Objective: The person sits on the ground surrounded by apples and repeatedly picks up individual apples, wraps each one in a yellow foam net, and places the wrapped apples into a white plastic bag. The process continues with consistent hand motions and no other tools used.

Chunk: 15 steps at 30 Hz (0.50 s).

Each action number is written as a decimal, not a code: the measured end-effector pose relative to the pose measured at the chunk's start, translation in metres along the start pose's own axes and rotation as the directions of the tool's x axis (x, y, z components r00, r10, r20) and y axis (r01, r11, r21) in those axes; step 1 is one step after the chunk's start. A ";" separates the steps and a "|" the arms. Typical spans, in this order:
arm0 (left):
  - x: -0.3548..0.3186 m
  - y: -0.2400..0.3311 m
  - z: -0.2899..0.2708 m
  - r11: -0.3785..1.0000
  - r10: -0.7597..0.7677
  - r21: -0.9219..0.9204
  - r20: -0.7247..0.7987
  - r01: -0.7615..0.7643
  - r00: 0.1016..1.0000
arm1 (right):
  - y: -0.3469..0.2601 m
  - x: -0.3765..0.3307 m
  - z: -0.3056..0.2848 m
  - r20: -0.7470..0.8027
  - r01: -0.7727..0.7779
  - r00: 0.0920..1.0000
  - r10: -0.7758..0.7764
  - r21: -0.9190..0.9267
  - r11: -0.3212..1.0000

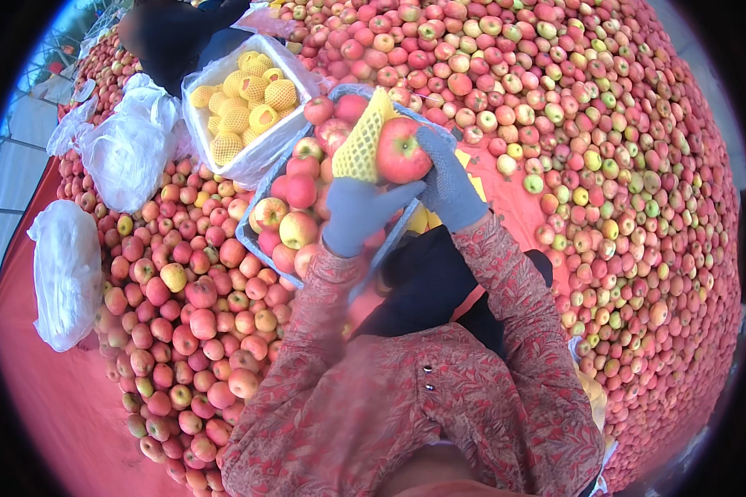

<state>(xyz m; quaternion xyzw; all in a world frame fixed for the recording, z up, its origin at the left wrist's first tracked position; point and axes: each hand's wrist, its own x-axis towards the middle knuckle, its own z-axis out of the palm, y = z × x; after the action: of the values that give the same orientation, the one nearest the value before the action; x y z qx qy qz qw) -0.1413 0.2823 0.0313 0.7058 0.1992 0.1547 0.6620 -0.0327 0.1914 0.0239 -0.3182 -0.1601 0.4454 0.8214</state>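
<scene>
Over a blue-grey crate (247,236) of apples, my two gloved hands are close together. My left hand (360,214) is closed on the lower end of a yellow foam net sleeve (360,149), which stands up flat and tapers at the top. A large red apple (402,151) sits right beside the sleeve, with its stem end showing. My right hand (449,178) grips this apple from its right side. Part of the left fingers and thumb is hidden behind the wrist and sleeve. Loose red apples (300,190) fill the crate below.
A white lined box (244,170) holds several apples in yellow nets. Clear plastic bags (133,149) and a rolled bag (66,273) lie at the left. Heaps of loose apples (638,232) surround me on red sheeting (510,203). Another person in dark clothes (170,41) is at the far left.
</scene>
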 end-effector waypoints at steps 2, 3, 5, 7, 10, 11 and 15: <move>-0.015 0.008 0.024 0.984 0.098 -0.144 -0.079 -0.108 0.992 | 0.003 -0.026 0.001 -0.101 0.059 0.993 -0.055 0.044 0.997; -0.021 0.011 0.039 0.963 0.141 -0.213 -0.116 -0.164 0.983 | 0.006 -0.036 0.002 -0.158 0.073 0.985 -0.069 0.023 0.997; -0.032 0.017 0.049 0.934 0.228 -0.258 -0.108 -0.249 0.968 | 0.009 -0.054 0.010 -0.154 0.171 0.974 -0.169 0.003 0.985; -0.038 0.022 0.044 0.925 0.311 -0.231 -0.002 -0.303 0.950 | 0.005 -0.070 0.003 -0.105 0.213 0.967 -0.233 -0.172 0.962; -0.054 0.040 0.039 0.935 0.231 -0.290 0.063 -0.204 0.971 | -0.024 -0.072 -0.065 0.082 0.042 0.996 -0.043 0.014 0.999; -0.056 0.035 0.034 0.939 0.287 -0.207 0.028 -0.275 0.958 | -0.034 -0.085 -0.046 -0.199 -0.003 0.979 -0.036 -0.189 0.982; -0.071 0.050 0.058 0.936 0.121 -0.346 0.155 -0.060 0.980 | 0.009 -0.088 -0.067 0.005 0.057 0.998 -0.056 -0.121 0.991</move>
<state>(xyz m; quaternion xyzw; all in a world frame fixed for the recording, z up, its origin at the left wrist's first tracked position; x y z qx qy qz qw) -0.1714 0.1954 0.0796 0.6002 0.0780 0.1549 0.7809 -0.0509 0.0961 -0.0302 -0.3626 -0.1966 0.4117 0.8127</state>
